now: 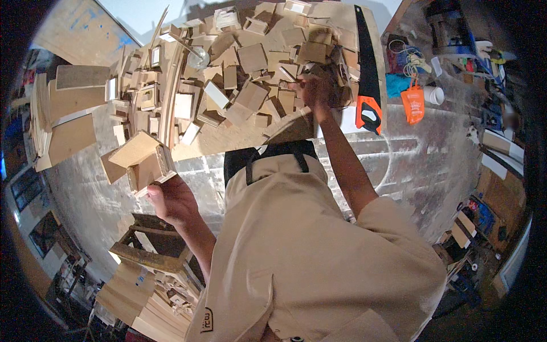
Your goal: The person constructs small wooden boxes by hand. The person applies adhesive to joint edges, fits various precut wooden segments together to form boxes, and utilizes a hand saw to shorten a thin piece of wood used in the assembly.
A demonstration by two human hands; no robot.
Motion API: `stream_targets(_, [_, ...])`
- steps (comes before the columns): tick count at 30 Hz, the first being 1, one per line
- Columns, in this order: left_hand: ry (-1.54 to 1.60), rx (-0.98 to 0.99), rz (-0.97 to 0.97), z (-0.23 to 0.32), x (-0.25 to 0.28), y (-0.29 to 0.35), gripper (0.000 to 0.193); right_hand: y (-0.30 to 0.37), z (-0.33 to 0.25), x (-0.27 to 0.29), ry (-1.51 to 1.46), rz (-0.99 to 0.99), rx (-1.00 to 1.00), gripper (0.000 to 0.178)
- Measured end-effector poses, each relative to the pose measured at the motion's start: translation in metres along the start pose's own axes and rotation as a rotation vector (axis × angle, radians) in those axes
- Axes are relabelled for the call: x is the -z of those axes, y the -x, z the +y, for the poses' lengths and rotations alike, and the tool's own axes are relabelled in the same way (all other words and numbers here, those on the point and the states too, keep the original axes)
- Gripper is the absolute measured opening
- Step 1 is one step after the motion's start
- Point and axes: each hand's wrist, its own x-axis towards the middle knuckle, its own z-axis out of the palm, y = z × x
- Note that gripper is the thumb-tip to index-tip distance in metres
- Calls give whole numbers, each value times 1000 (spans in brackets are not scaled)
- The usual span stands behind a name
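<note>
My left hand (168, 200), off the table's left front side, is closed on a small wooden box frame (149, 162) made of flat boards joined at right angles. It is held up, tilted, by its lower edge. My right hand (314, 91) reaches over the heap of wood offcuts (246, 102) on the table. Its fingers look apart among the pieces, with nothing clearly held, though shadow hides part of them. Close by on the right lies a handsaw (369, 114) with an orange and black handle.
The wooden table (196, 149) carries long strips (172, 97) and a clear round container (198, 58). Stacked boards (74, 122) stand at left. A wooden crate (151, 242) and more offcuts sit low left. An orange bag (413, 105) and a white cup (434, 95) lie right of the table.
</note>
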Motion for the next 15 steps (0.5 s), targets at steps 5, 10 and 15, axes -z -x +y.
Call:
stream_targets(5, [-3,-30,2,2,-10,2,66,-5,14,-13,-102,-22,-65,31])
stream_targets(10, [71,2,12,-7,11,8,63,-36,-34,63,-79,-211,-192,38])
stream_targets(15, [94,38,-25,-12,-21,8,30,-72,23,44,-53,-398,23,36])
